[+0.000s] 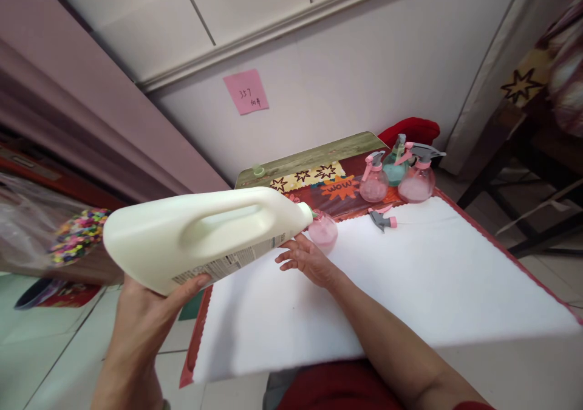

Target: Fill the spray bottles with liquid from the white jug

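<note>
A large pale green jug [150, 228] with a moulded handle lies tilted, nearly level, with its neck to the right. My left hand [159, 307] grips its base from below, thumb along the printed label. The jug's mouth meets the top of a pink spray bottle [324, 232] that has no spray head on. My right hand [307, 261] is under the jug's neck, beside that bottle, fingers loosely spread. The fingertips seem to touch the neck's underside. Whether liquid is flowing cannot be made out. A grey and pink spray head [381, 220] lies on the white cloth.
Two pink spray bottles [374, 182] and a green spray bottle [395, 170] stand at the table's back right. A small green cap [259, 170] sits at the back left. White cloth [410, 288] covers the table's front. A pink note [246, 92] hangs on the wall.
</note>
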`<action>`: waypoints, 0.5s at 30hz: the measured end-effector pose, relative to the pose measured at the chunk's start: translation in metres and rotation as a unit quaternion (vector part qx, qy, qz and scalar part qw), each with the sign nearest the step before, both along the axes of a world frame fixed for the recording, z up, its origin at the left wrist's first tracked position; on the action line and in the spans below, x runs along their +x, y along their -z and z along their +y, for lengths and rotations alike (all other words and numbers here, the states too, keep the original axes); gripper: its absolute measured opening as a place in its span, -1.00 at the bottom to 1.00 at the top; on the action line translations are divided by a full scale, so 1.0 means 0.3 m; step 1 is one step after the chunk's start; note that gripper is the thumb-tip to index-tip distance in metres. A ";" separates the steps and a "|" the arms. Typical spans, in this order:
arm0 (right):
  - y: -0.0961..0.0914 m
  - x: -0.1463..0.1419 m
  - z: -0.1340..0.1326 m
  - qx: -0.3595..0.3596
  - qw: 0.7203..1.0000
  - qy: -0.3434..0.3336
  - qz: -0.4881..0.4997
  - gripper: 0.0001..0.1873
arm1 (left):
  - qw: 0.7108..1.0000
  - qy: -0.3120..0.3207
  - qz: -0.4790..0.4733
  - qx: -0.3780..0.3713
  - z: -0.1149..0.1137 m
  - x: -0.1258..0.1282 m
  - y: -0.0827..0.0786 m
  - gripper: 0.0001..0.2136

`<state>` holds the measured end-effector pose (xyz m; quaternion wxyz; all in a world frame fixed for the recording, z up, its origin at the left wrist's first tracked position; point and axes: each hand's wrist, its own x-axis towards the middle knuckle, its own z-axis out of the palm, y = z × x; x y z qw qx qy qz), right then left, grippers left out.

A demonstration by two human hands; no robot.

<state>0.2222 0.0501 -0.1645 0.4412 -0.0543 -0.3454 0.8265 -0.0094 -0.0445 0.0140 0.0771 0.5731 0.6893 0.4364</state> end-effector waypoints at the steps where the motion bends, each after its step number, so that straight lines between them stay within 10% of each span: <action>1: 0.001 0.000 0.000 0.000 1.000 0.000 -0.001 -0.36 | 1.000 0.004 -0.016 -0.005 0.000 0.001 0.000 -0.40; 15: 0.002 -0.002 0.002 0.000 1.000 -0.002 0.006 -0.38 | 0.998 0.008 -0.056 -0.009 0.009 0.001 -0.003 -0.38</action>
